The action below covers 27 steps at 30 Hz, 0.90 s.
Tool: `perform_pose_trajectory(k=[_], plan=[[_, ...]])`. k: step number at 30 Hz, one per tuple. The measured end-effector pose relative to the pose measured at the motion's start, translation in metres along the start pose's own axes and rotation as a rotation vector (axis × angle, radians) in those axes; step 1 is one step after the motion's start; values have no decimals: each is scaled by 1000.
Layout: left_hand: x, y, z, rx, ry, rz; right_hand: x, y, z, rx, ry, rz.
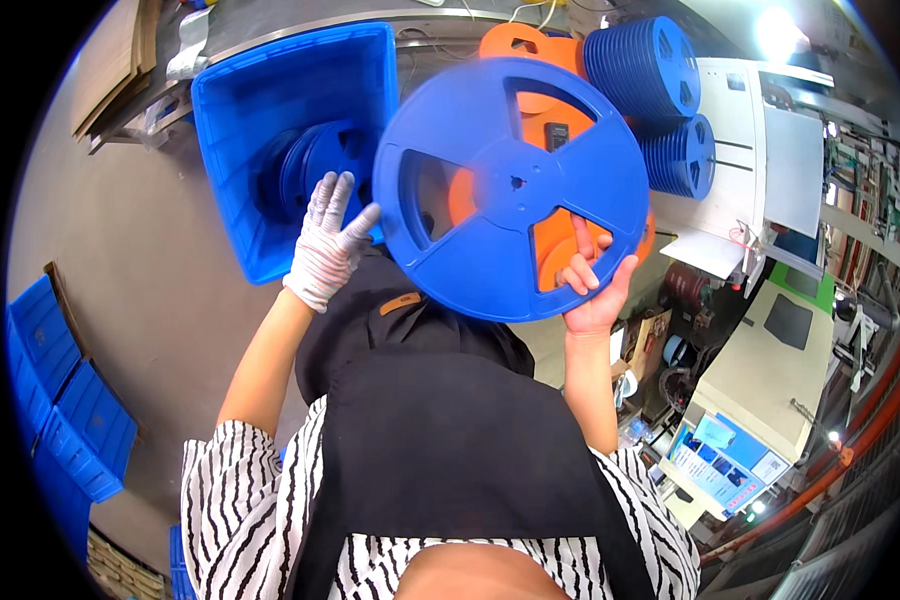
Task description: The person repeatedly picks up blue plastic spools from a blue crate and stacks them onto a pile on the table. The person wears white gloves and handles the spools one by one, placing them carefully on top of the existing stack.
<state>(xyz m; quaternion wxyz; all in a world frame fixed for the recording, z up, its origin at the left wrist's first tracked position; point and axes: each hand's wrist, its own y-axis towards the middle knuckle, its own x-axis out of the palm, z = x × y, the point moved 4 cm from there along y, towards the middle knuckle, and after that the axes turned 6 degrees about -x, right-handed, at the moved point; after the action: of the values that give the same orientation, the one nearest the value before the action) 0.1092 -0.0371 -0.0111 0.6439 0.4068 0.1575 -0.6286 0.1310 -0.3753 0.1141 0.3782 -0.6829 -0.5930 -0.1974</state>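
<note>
A large blue plastic reel (pixel 485 255), round with three wedge-shaped openings, is held up in front of me. My right hand (pixel 598 285) is bare and grips its lower right rim, with fingers through one opening. My left hand (pixel 328 240), in a white glove, is beside the reel's left edge with fingers spread, holding nothing. Just beyond the glove stands a blue crate (pixel 220 150) with several blue reels (pixel 320 160) inside. Orange reels (pixel 530 45) lie behind the held reel, which hides most of them.
Two stacks of blue reels, an upper one (pixel 630 70) and a lower one (pixel 680 160), stand at the far right beside a white machine (pixel 735 120). A beige machine (pixel 760 350) is at right. More blue crates (pixel 90 430) sit on the floor at left. Cardboard (pixel 115 60) leans at far left.
</note>
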Motion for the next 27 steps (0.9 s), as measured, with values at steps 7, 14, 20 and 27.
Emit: perform_pose_trajectory(k=[7,14,20,27], plan=[[-23,28,42,239,120,-59,12,3,5,95,56,-78],[-24,18,35,169,-65,-167,37,10,9,95,-61,43],[0,-29,-3,-672,-1588,-420,13,11,-2,-6,-455,388],[-20,-50,29,-1103,-2076,-343,-8,-3,-14,-83,-520,361]])
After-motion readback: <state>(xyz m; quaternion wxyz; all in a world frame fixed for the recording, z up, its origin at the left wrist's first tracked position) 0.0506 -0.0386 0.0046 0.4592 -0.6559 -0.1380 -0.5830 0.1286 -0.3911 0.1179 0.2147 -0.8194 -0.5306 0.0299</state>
